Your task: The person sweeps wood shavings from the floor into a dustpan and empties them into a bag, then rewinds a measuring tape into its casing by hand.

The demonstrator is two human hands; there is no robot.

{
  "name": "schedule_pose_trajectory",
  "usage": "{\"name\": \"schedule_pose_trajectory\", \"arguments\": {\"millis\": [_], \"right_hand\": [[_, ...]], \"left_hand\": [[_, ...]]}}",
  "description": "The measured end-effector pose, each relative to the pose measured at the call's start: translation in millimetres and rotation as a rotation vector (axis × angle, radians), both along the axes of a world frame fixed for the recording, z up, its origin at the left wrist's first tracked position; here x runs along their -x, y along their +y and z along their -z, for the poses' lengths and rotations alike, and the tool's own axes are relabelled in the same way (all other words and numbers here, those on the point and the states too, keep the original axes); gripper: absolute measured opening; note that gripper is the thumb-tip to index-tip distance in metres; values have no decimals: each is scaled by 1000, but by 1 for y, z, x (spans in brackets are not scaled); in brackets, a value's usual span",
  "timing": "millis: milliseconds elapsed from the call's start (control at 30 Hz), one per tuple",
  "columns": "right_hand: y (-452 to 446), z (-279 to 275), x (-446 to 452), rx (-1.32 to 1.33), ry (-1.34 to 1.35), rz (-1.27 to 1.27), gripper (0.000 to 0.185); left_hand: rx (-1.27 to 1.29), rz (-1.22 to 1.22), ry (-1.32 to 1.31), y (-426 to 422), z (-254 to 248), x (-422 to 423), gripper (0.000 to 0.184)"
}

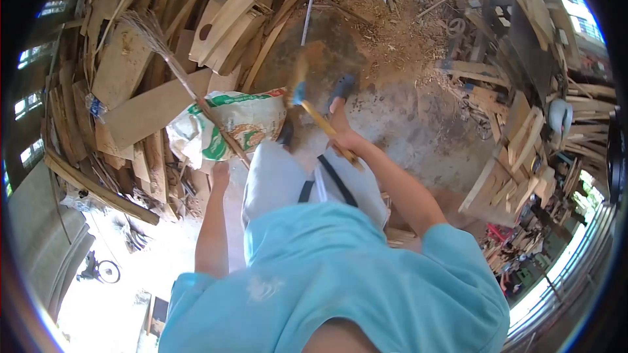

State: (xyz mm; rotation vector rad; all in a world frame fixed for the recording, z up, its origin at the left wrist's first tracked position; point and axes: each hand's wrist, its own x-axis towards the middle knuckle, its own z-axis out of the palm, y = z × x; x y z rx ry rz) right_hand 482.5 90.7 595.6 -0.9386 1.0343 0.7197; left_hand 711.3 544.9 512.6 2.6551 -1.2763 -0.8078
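Note:
My right hand (347, 142) is closed around the yellow handle of a hand broom (316, 116). The broom has a blue binding, and its tan bristles, smeared by motion, point away from me toward the floor. Left of it is a white woven sack (258, 116) with green and red print. My left hand (220, 170) is at the sack's near edge and appears to grip it, with the fingers mostly hidden by the sack. A long stick broom (196, 95) lies slanted across the sack, bristles at the upper left.
Stacked boards and offcuts (229, 29) line the left side. Wood shavings (405, 42) and scraps cover the far floor. More lumber (504, 124) is piled at the right. My sandalled foot (341, 88) stands on the concrete floor (418, 134). A motorbike wheel (108, 271) shows outside, lower left.

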Motion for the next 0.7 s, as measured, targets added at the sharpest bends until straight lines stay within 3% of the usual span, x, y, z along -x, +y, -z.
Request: {"name": "schedule_pose_trajectory", "arguments": {"millis": [33,67,133,200,267,333,400,433,467,533,600,700], "right_hand": [[-18,35,-22,-10,-31,-31,18],[-46,56,-43,21,-25,-57,18],[-118,88,-65,61,2,-64,19],[-197,106,-58,-56,58,42,23],[-260,123,-32,-262,127,217,25],[-312,97,-5,-124,224,196,27],[-358,96,28,-67,146,249,29],[-369,80,35,161,221,134,32],[-379,62,42,394,288,13,36],[-379,56,72,596,323,-190,33],[-372,45,89,649,336,-349,27],[-344,6,80,496,358,-187,26]], "left_hand": [[16,116,-77,13,3,18,23],[15,22,-18,16,-3,35,22],[87,-1021,524,-13,-56,74,20],[12,-1242,519,-43,-110,101,20],[11,-1506,643,-53,-130,133,17],[-252,-1367,650,-96,-145,153,17],[-319,-874,607,-112,-126,166,19],[-352,-809,508,-152,-136,159,27],[-338,-909,506,-180,-136,156,28],[-293,-1109,503,-227,-129,148,32],[-207,-1157,545,-264,-125,130,32],[60,-1288,582,-274,-103,123,34]]}}
